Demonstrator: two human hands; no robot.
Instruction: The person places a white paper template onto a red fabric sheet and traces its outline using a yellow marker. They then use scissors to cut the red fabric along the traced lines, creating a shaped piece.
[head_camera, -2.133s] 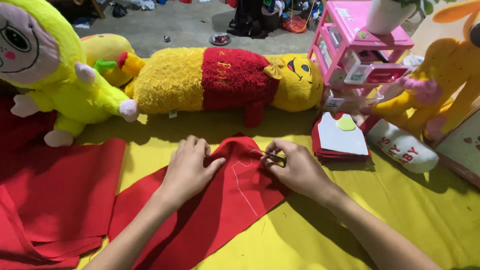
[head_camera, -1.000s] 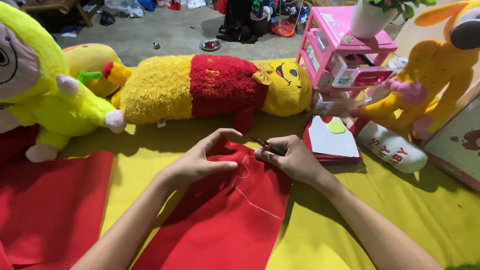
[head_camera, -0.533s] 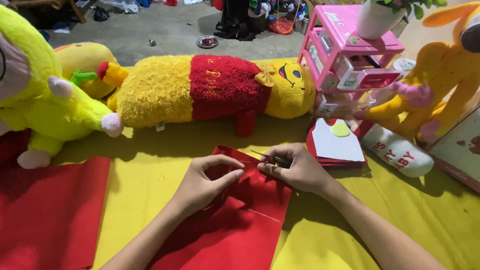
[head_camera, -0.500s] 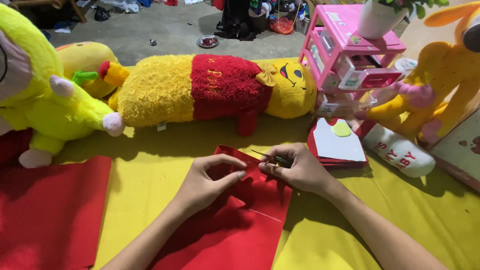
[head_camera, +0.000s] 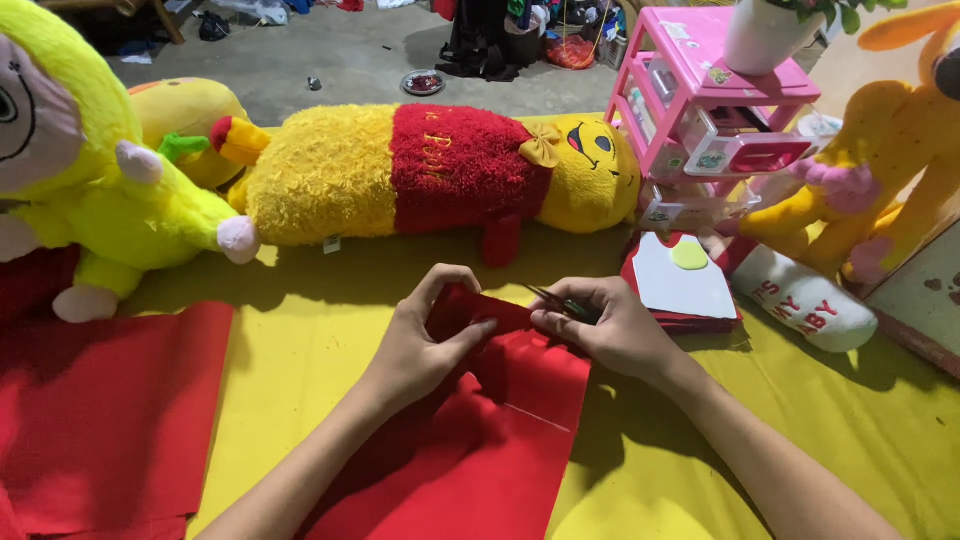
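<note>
Pinching the far edge of the red felt sheet (head_camera: 470, 420), the left hand (head_camera: 425, 340) is now curled shut on a lifted fold, flat 2 s ago. Small dark scissors (head_camera: 560, 300) are gripped by the right hand (head_camera: 615, 325) just right of it; sheet lies near-centre on the yellow cloth (head_camera: 300, 320), cut apparently underway.

A single head-worn camera looks forward and steeply down from close above the red cloth (head_camera: 480, 440), which fills the lower middle. Beyond the cloth, the view reaches a long yellow plush toy (head_camera: 430, 170) and bare floor behind it.
</note>
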